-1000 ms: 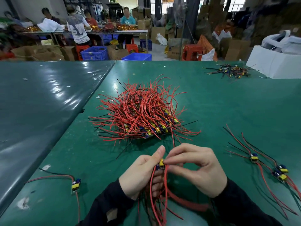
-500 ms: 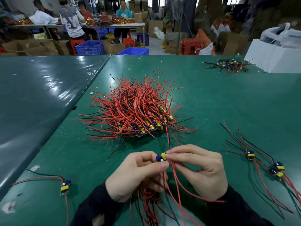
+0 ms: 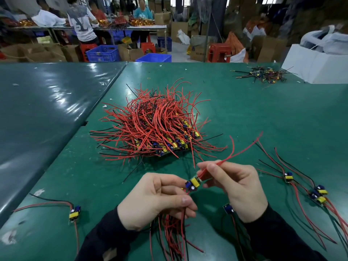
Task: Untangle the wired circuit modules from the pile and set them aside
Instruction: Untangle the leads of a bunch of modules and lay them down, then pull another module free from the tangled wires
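A big pile of circuit modules [image 3: 156,127] with red and black wires lies mid-table. In front of it a small yellow-and-blue module [image 3: 193,183] hangs between my hands. My left hand [image 3: 156,200] grips a bundle of red and black wires [image 3: 169,228] that trails down toward me. My right hand [image 3: 235,187] pinches the module's red wires, which stick up and out to the right. Another blue module [image 3: 228,208] shows just under my right wrist.
Three separated modules [image 3: 318,193] with long wires lie at the right, a single one [image 3: 75,212] at the left. A small dark wire heap [image 3: 263,73] and a white box [image 3: 316,63] sit at the far right. A glossy table sheet [image 3: 37,113] adjoins on the left. People work at far tables.
The module's red wires, which hung down from my fingers, now point up and to the right in my right hand. The module has turned sideways between my hands.
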